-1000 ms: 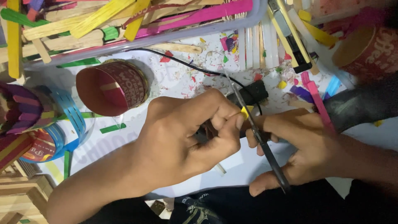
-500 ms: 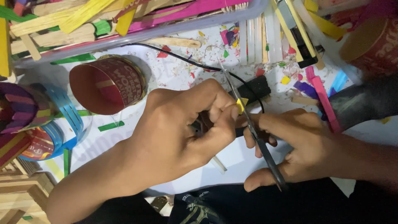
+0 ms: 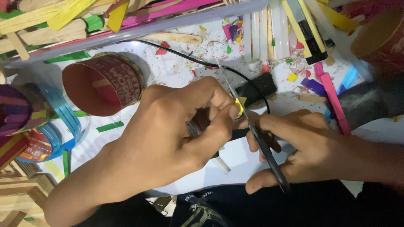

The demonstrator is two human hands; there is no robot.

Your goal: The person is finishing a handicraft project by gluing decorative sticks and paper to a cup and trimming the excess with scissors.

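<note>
- Taking the small yellow wedge-shaped chip of craft stick [image 3: 240, 106] as my landmark: it sits pinched at the tips of my left hand [image 3: 176, 134], thumb and forefinger closed tight on it, the other fingers curled under.
- Right against the chip, on its right side, run the thin metal blades of the scissors [image 3: 256, 134]. Their long axis slants from up-left of the chip, near the black cable [image 3: 185, 56], down-right past it to the black handles.
- My right hand [image 3: 311, 151] lies down and right of the chip, fingers wrapped around the scissor handles, closed on them. How far apart the blades stand I cannot tell — they read as one thin line from here.
- The left hand is the nearer one; it has the chip itself, while the right meets it only through the blade. The chip lies just across the blade line, so the cut axis and the chip touch or nearly touch.
- Left of the chip and well apart lies a red cardboard tube [image 3: 103, 84] on its side, its open mouth turned toward the left.
- Above the chip — beyond the cable — a clear plastic tray [image 3: 176, 22] holds coloured craft sticks.
- The white desk [image 3: 235, 159] below the chip is littered with coloured offcuts.
</note>
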